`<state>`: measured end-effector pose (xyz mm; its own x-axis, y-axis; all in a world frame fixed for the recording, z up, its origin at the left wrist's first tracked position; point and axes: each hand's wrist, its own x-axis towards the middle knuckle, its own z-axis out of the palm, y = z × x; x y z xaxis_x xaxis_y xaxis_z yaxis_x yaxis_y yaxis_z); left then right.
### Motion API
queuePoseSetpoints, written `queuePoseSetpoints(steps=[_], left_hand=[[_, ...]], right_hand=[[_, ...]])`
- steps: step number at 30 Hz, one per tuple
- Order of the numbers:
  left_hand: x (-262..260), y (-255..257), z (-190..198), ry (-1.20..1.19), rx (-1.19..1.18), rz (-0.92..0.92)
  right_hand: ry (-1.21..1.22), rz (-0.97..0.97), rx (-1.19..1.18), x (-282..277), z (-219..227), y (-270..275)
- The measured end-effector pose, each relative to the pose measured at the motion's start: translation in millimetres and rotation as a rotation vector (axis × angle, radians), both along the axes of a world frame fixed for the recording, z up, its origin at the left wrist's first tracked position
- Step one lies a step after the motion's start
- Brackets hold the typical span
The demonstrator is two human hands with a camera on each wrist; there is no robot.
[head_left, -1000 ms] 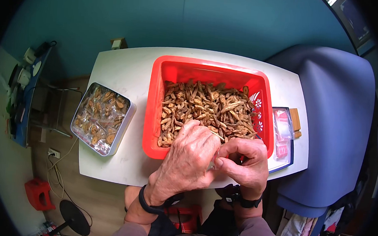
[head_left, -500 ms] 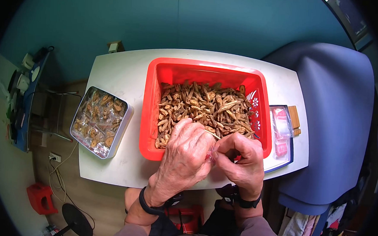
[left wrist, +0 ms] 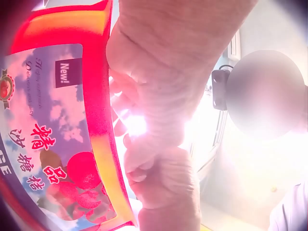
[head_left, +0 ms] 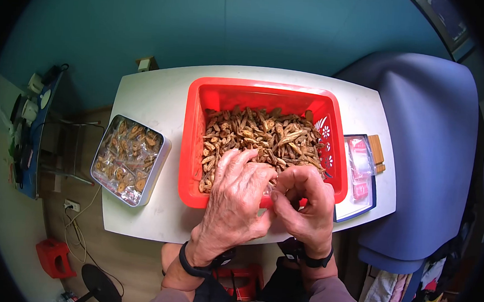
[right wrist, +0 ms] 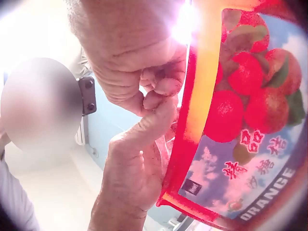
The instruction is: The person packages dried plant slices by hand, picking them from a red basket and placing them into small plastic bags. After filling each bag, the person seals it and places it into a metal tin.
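Both hands meet over the near rim of a red plastic basket (head_left: 187,147) heaped with brown dried root slices (head_left: 254,131). Between the fingertips shows a scrap of a small clear plastic bag (head_left: 268,190). My right hand (head_left: 308,209) pinches it between thumb and curled forefinger. My left hand (head_left: 232,201) grips its other side, back of the hand upward, some fingers stretched over the slices. Most of the bag is hidden by the hands. In both wrist views, the hands touch at the fingertips beside the basket's printed fruit label (left wrist: 53,130).
Left on the white table (head_left: 140,89) stands a metal tin (head_left: 153,173) of filled clear packets. At right lies a dark-edged tray (head_left: 354,212) with red-marked plastic bags (head_left: 359,158), beside a wooden piece (head_left: 375,149). A blue padded sheet (head_left: 418,162) drapes past the right edge.
The left fingers have spread forward and the right hand has moved slightly up and left. A pale strip seen between the hands earlier is out of sight. The head view has shifted slightly.
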<state>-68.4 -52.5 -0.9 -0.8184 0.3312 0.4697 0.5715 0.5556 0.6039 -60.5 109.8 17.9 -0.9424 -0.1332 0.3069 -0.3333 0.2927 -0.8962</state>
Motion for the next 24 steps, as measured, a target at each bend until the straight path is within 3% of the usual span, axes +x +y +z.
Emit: queuePoseSetpoints(steps=[5,7,13,20,22,24], left_hand=[[-0.1,-1.0,4.2,-0.023,-0.009,0.008],[-1.0,-2.4,4.4,-0.011,-0.03,-0.02],[0.2,-4.9,8.7,-0.074,0.014,-0.08],[0.3,-2.6,9.1,-0.027,0.006,-0.073],[0.5,-2.0,7.1,-0.021,-0.015,-0.058],[0.6,-0.1,9.3,-0.016,0.0,-0.039]], right_hand=[[-0.043,0.03,-0.001,3.6,0.1,2.0],[-0.186,0.088,-0.248,5.3,0.3,4.2],[-0.271,0.158,-0.427,6.4,6.9,1.7],[-0.176,0.107,-0.245,3.6,2.1,6.2],[-0.073,0.034,-0.057,3.7,1.1,4.0],[-0.015,0.014,-0.011,2.7,0.1,2.3]])
